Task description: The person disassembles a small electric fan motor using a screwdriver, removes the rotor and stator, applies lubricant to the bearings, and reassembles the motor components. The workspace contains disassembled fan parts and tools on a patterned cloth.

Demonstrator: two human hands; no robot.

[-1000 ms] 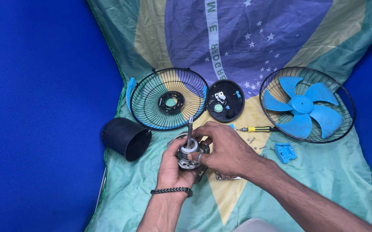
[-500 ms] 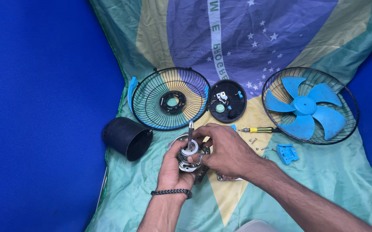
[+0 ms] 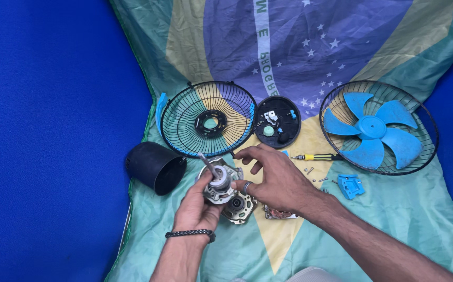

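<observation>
My left hand (image 3: 198, 206) grips a metal fan motor part (image 3: 217, 184) with a shaft sticking up and to the left. Just below it lies a second metal motor housing piece (image 3: 241, 208). My right hand (image 3: 274, 176) hovers over the motor from the right, fingers spread and half curled, thumb touching the held part. A copper-wound stator (image 3: 279, 213) peeks out under my right wrist.
On the green, yellow and blue flag cloth (image 3: 383, 224) lie a black wire fan guard (image 3: 209, 119), a round black cover with small parts (image 3: 277, 122), a second guard holding a blue fan blade (image 3: 373, 128), a screwdriver (image 3: 318, 156), loose screws, a blue clip (image 3: 351, 186) and a black cup-shaped housing (image 3: 156, 167).
My right hand has opened and lifted off the motor, fingers now spread above it. The left hand keeps hold of the motor part.
</observation>
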